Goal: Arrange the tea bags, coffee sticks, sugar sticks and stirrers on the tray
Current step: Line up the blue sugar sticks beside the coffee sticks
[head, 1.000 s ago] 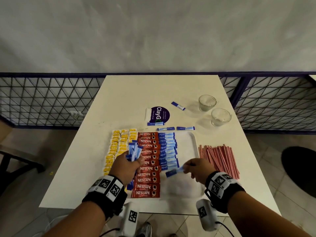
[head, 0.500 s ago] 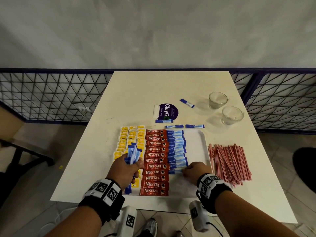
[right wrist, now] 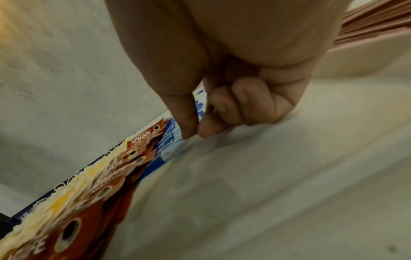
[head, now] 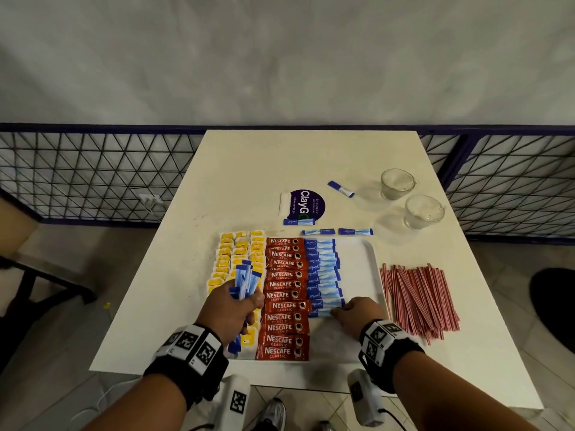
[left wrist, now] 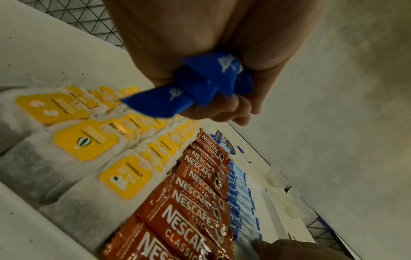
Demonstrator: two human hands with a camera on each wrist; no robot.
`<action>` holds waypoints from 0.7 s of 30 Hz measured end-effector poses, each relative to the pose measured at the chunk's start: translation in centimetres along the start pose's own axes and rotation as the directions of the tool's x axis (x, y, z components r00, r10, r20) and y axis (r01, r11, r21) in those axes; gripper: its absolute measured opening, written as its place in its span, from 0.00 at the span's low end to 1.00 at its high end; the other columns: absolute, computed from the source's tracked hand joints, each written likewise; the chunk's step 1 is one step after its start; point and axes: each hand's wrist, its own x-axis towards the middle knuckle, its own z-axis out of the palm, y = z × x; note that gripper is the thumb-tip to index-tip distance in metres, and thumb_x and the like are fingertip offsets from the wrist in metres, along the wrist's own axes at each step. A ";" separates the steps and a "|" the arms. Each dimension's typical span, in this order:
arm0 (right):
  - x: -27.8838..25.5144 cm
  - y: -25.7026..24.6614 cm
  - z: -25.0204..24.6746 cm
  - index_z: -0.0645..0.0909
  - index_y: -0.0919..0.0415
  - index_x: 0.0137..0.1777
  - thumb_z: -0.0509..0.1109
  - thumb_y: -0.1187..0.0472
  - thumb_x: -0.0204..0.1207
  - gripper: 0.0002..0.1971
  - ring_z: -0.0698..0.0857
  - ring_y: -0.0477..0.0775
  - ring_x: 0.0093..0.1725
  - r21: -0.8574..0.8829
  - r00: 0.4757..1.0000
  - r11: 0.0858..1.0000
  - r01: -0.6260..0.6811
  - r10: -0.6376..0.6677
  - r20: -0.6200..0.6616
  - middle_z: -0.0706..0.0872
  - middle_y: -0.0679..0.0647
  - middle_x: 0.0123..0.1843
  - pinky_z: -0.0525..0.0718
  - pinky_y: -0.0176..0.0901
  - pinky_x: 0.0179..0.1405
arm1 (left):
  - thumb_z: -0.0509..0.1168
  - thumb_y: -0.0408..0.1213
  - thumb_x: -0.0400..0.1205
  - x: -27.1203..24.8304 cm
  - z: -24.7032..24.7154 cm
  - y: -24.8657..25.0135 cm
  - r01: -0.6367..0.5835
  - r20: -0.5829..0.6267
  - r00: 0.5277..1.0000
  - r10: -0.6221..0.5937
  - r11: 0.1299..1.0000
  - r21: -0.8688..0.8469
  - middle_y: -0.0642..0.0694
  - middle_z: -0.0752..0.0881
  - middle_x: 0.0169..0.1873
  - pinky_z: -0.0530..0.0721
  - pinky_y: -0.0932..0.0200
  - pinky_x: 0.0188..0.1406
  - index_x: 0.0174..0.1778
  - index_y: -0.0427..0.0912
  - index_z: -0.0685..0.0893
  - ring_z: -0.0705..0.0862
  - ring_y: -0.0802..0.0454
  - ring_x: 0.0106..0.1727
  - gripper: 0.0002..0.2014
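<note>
- Right hand has come down, pinching one sugar stick onto the tray, extending the blue row.
- Left hand still grips the spare sticks; stirrers wait beside the tray.

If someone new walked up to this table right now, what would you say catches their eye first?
Most likely the tray, packed with neat columns: yellow-tagged tea bags on the left, red coffee sticks in the middle, blue sugar sticks beside them. Next, the left hand gripping a bundle of sugar sticks above the tea bags, while the right hand sets one down at the column's near end. The red stirrers lie heaped on the table, right of the tray.
</note>
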 end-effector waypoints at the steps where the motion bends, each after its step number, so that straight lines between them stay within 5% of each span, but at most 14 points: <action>1: -0.1 0.0 -0.2 0.83 0.56 0.45 0.67 0.39 0.75 0.19 0.83 0.51 0.41 0.008 1.000 1.000 0.006 -0.006 -0.006 0.84 0.50 0.40 0.77 0.38 0.39 | 0.70 0.33 0.80 0.0 0.0 0.0 -0.001 0.006 1.000 0.001 1.000 -0.004 0.40 0.87 0.33 0.76 0.57 0.23 0.47 0.38 0.83 0.77 0.48 0.26 0.04; 5: -1.5 -0.8 -2.3 0.76 0.55 0.32 0.62 0.37 0.78 0.23 0.79 0.47 0.32 0.050 0.985 0.989 0.137 -0.131 -0.108 0.80 0.48 0.30 0.76 0.39 0.33 | 0.70 0.34 0.80 -0.3 0.3 0.3 -0.003 0.114 0.993 0.005 1.000 -0.016 0.38 0.87 0.32 0.75 0.57 0.22 0.47 0.39 0.83 0.77 0.44 0.27 0.04; 8: -3.3 -3.4 -4.2 0.81 0.53 0.42 0.63 0.39 0.78 0.18 0.81 0.44 0.36 0.277 0.919 0.876 0.394 -0.370 -0.137 0.85 0.47 0.38 0.75 0.36 0.34 | 0.70 0.35 0.80 -0.7 1.1 0.9 -0.012 0.244 0.970 0.009 1.000 0.009 0.43 0.86 0.28 0.75 0.57 0.21 0.46 0.39 0.82 0.78 0.48 0.25 0.04; 10: -4.5 -5.3 -5.1 0.83 0.49 0.53 0.66 0.40 0.77 0.15 0.83 0.40 0.39 0.437 0.859 0.754 0.490 -0.503 -0.095 0.87 0.44 0.45 0.77 0.32 0.37 | 0.71 0.35 0.80 -0.8 1.8 1.6 -0.023 0.311 0.950 -0.002 0.997 0.077 0.42 0.83 0.26 0.76 0.57 0.22 0.46 0.39 0.82 0.77 0.50 0.22 0.05; 12: -5.2 -6.3 -5.5 0.84 0.46 0.53 0.69 0.42 0.76 0.12 0.86 0.41 0.42 0.456 0.805 0.695 0.556 -0.586 -0.088 0.88 0.44 0.46 0.82 0.33 0.40 | 0.72 0.35 0.79 -0.8 2.4 2.4 -0.043 0.368 0.929 -0.023 0.985 0.170 0.42 0.82 0.25 0.78 0.56 0.24 0.49 0.38 0.81 0.77 0.50 0.22 0.08; 16: -5.3 -6.0 -6.0 0.86 0.48 0.42 0.71 0.50 0.77 0.06 0.85 0.41 0.38 0.440 0.800 0.681 0.585 -0.574 -0.175 0.89 0.45 0.38 0.82 0.34 0.40 | 0.73 0.39 0.78 -0.8 3.1 3.3 -0.112 0.407 0.913 0.001 0.962 0.248 0.47 0.84 0.26 0.79 0.56 0.28 0.52 0.39 0.81 0.79 0.52 0.24 0.12; 19: -5.3 -5.2 -6.4 0.85 0.45 0.38 0.71 0.51 0.77 0.06 0.80 0.33 0.29 0.488 0.818 0.668 0.563 -0.534 -0.212 0.84 0.35 0.27 0.73 0.24 0.31 | 0.72 0.43 0.78 -0.8 2.9 3.3 -0.092 0.380 0.925 0.000 0.971 0.223 0.37 0.88 0.36 0.80 0.55 0.29 0.53 0.41 0.82 0.80 0.50 0.27 0.13; 21: -5.2 -4.8 -6.5 0.84 0.47 0.38 0.70 0.53 0.78 0.07 0.78 0.34 0.26 0.522 0.836 0.659 0.541 -0.486 -0.253 0.83 0.36 0.26 0.74 0.28 0.31 | 0.71 0.42 0.79 -0.9 2.9 3.1 -0.065 0.357 0.934 0.006 0.986 0.153 0.36 0.88 0.35 0.79 0.55 0.27 0.52 0.39 0.82 0.79 0.49 0.26 0.11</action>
